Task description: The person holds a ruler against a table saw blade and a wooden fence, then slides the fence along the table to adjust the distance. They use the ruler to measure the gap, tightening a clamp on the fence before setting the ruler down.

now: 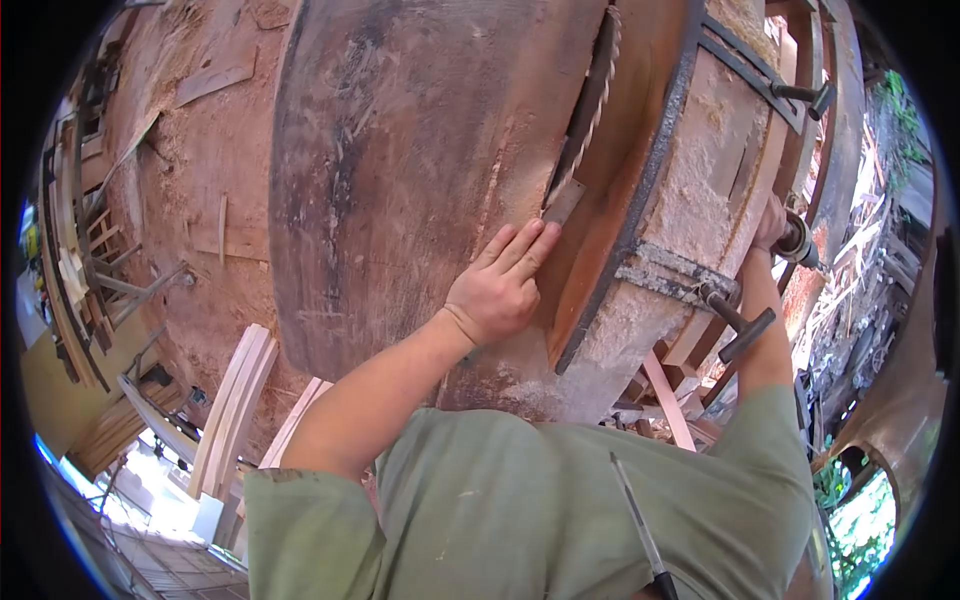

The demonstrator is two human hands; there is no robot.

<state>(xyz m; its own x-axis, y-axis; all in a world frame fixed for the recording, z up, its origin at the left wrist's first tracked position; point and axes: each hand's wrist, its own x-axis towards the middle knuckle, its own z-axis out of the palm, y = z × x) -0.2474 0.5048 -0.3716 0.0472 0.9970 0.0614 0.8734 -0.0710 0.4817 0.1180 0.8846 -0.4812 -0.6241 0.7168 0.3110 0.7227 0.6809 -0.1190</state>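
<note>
My left hand [505,285] lies against a broad, worn wooden board [400,170], its fingers stretched out and pressed together. Its fingertips reach a small wood strip [566,203] at the lower end of a long dark gap, where a twisted rope [597,115] runs. On the far right, my right hand [769,224] is at the edge of a timber, beside a round metal tool part [797,240]. Its fingers are mostly hidden and look curled; what they hold cannot be made out. Just below that hand is a rusty clamp [680,278] with a T-shaped handle.
Another clamp [775,85] grips the timbers at the upper right. A dark-edged curved plank [640,190] runs beside the gap. Pale wood strips [235,410] stand at the lower left, and stacked lumber [75,240] lines the far left. A pen-like tool [640,520] hangs at my shirt.
</note>
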